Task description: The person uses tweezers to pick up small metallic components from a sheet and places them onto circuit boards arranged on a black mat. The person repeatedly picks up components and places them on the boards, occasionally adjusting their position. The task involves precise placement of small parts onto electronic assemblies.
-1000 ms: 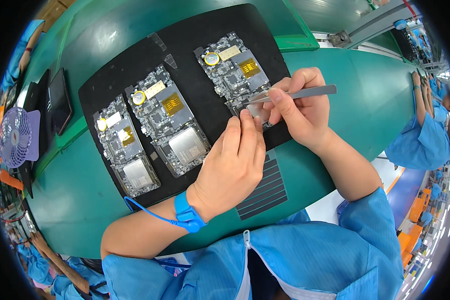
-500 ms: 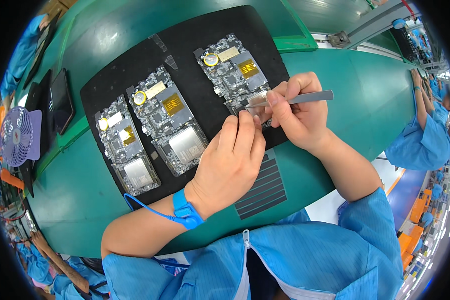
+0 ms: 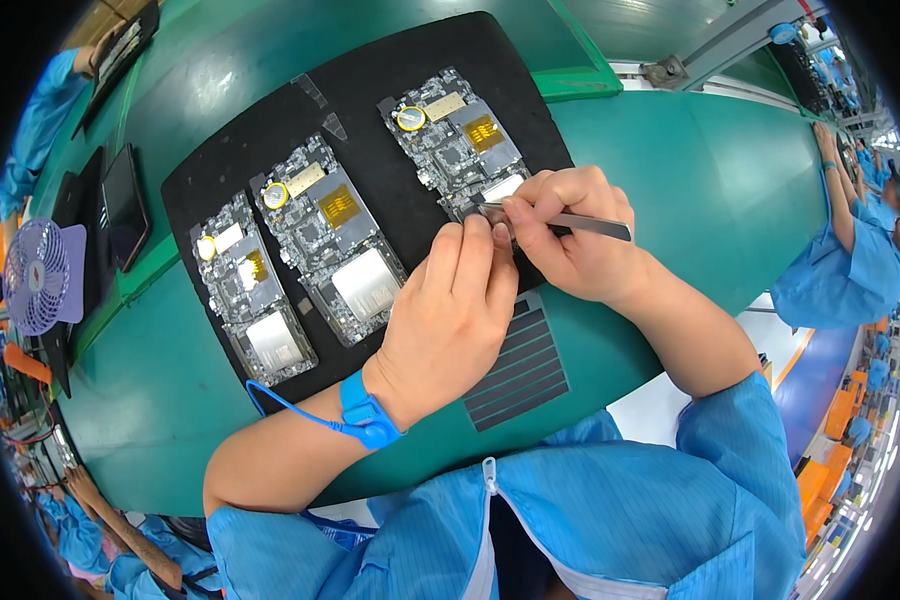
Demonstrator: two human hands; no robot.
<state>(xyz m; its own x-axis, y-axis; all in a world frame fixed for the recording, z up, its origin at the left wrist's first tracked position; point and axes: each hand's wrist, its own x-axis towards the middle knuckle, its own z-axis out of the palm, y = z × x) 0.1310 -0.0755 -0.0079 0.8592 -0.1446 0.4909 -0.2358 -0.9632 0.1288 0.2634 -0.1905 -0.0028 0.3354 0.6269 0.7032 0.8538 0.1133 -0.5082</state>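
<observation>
My right hand (image 3: pixel 580 235) is closed on grey metal tweezers (image 3: pixel 600 226), whose tip reaches the lower end of the right circuit board (image 3: pixel 448 150). My left hand (image 3: pixel 455 310) has its fingers drawn together, fingertips bent down at the same end of that board, beside the tweezer tip. Whatever lies between those fingertips is hidden. A round yellow-rimmed coin cell (image 3: pixel 411 119) and a patch of amber tape (image 3: pixel 484 133) show on the board. Part of its silver cover (image 3: pixel 503 186) is visible near my right hand. A blue wrist strap (image 3: pixel 367 412) circles my left wrist.
Two similar boards, a middle one (image 3: pixel 313 230) and a left one (image 3: pixel 238 275), lie on the black mat (image 3: pixel 370 170). Black strips (image 3: pixel 518 370) lie on the green table (image 3: pixel 710 180) near me. A purple fan (image 3: pixel 42 272) stands left; a co-worker's sleeve (image 3: pixel 55 105) shows beyond.
My right hand has shifted slightly left and down, and the tweezers' back end has dropped. More of the board's silver cover shows. My left hand stays by the same board end.
</observation>
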